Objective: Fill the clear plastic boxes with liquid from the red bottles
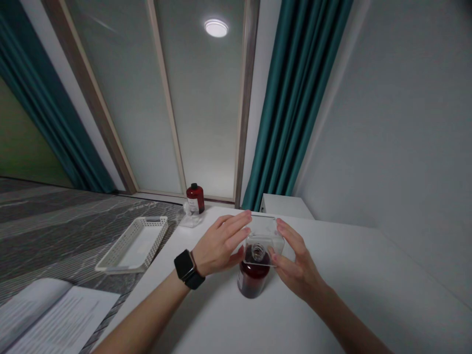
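Observation:
A clear plastic box (264, 242) is held above a dark red-brown bottle (252, 285) on the white table. My right hand (298, 265) grips the right side of this box, with the thumb low and the fingers near its upper edge. Through the plastic shows a round ring-like shape, perhaps the bottle's neck. My left hand (223, 243) wears a black watch and has its fingers stretched out along the box's left side. Its fingertips are close to the plastic; whether they touch it I cannot tell.
The white table (206, 314) spreads beneath my hands. At its far left corner stand another red-brown bottle (195, 197) with a black cap and a clear plastic piece (190, 216). Lower left are a white perforated basket (106, 268) and an open book (70, 314). A white cabinet (285, 205) stands behind.

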The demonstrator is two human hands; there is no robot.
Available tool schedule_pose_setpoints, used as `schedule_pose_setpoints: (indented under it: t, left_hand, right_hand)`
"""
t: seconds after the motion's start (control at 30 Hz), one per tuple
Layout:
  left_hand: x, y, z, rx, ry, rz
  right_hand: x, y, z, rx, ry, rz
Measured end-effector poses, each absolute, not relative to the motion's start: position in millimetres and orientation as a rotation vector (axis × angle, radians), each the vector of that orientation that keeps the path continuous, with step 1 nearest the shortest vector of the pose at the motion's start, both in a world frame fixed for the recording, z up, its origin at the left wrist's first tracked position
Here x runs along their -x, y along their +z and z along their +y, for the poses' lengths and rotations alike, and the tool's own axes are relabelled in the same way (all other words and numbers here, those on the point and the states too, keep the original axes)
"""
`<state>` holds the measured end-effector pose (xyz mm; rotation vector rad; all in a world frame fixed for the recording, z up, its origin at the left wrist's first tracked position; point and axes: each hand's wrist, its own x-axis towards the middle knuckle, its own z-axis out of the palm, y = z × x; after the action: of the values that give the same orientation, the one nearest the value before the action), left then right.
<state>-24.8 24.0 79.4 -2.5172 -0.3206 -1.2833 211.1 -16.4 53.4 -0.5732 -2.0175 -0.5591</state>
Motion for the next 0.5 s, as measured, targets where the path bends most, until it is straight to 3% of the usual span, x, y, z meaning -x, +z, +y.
schedule_pose_setpoints:
  t: [0.5]
  left_hand:
    - [25.0, 87.1, 22.8, 2.937, -1.229, -0.811]
  right_hand:
    - [-219.3, 62.4, -11.2, 0.797, -0.079, -2.097]
